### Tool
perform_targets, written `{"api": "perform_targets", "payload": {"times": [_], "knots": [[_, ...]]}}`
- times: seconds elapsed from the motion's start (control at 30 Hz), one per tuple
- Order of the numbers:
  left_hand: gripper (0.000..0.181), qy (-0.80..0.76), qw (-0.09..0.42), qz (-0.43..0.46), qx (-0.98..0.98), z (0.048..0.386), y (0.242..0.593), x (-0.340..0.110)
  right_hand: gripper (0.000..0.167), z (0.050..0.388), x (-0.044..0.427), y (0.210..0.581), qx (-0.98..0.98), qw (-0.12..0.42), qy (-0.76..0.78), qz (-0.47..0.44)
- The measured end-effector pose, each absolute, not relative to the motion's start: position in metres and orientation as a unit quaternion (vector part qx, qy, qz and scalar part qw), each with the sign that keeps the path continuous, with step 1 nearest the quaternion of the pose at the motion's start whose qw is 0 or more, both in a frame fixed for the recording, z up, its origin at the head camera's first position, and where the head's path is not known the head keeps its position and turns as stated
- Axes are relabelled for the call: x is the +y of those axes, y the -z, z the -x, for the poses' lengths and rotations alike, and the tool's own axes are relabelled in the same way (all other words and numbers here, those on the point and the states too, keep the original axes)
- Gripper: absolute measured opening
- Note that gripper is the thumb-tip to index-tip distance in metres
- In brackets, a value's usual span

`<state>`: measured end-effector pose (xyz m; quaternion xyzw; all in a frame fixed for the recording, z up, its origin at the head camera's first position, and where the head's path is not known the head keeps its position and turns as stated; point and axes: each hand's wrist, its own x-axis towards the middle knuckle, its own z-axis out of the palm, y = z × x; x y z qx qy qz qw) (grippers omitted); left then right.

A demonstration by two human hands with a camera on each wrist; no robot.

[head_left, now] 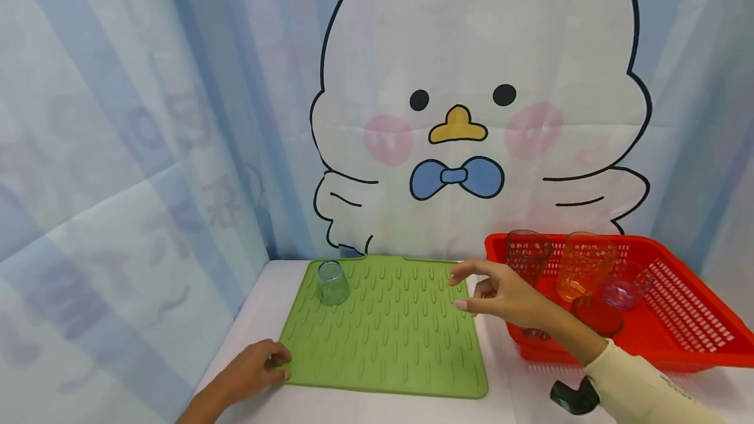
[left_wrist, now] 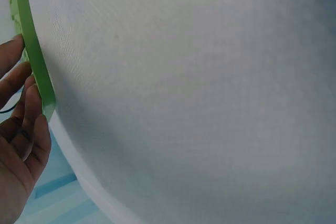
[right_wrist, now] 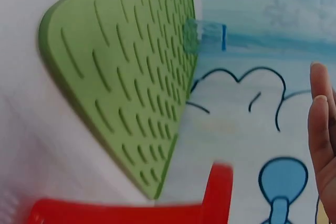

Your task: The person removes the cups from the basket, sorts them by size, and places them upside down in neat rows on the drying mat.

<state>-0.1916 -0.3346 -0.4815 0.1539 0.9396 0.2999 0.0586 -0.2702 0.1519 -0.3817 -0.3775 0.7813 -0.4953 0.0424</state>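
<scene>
A ribbed green mat lies on the white table, with a bluish clear glass standing at its back left. My left hand touches the mat's left edge near the front corner; the left wrist view shows fingers against the green rim. My right hand is in the air above the mat's right edge, thumb and fingers apart and holding nothing. In the right wrist view the right hand shows at the right border, away from the glass.
At the right stands a red basket holding several glasses, among them an orange one, a purple one and a dark red one. A small dark object lies before the basket. A printed curtain hangs behind.
</scene>
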Motion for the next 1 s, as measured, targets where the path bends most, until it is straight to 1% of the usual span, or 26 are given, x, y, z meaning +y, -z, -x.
{"api": "perform_targets", "payload": {"times": [0.1, 0.33, 0.43, 0.5, 0.6, 0.7, 0.87, 1.0], "knots": [[0.024, -0.301, 0.051, -0.155, 0.940, 0.193, 0.482, -0.332, 0.042, 0.268, 0.172, 0.381, 0.790, 0.020, 0.488, 0.371], [0.024, -0.299, 0.052, -0.154, 0.940, 0.195, 0.484, -0.329, 0.040, 0.258, 0.220, 0.383, 0.797, 0.022, 0.497, 0.341], [0.024, -0.298, 0.054, -0.154, 0.940, 0.195, 0.483, -0.328, 0.042, 0.255, 0.241, 0.386, 0.804, -0.002, 0.493, 0.333], [0.024, -0.297, 0.056, -0.153, 0.941, 0.195, 0.483, -0.327, 0.043, 0.253, 0.254, 0.390, 0.819, -0.034, 0.475, 0.320], [0.024, -0.294, 0.062, -0.149, 0.942, 0.194, 0.480, -0.328, 0.044, 0.251, 0.272, 0.395, 0.847, -0.070, 0.440, 0.290], [0.024, -0.298, 0.074, -0.152, 0.939, 0.196, 0.479, -0.328, 0.044, 0.249, 0.289, 0.398, 0.869, -0.094, 0.409, 0.263], [0.023, -0.310, 0.083, -0.168, 0.932, 0.198, 0.479, -0.330, 0.046, 0.249, 0.310, 0.403, 0.881, -0.103, 0.393, 0.241], [0.022, -0.314, 0.090, -0.166, 0.930, 0.196, 0.479, -0.332, 0.052, 0.249, 0.323, 0.409, 0.888, -0.085, 0.393, 0.223]]}}
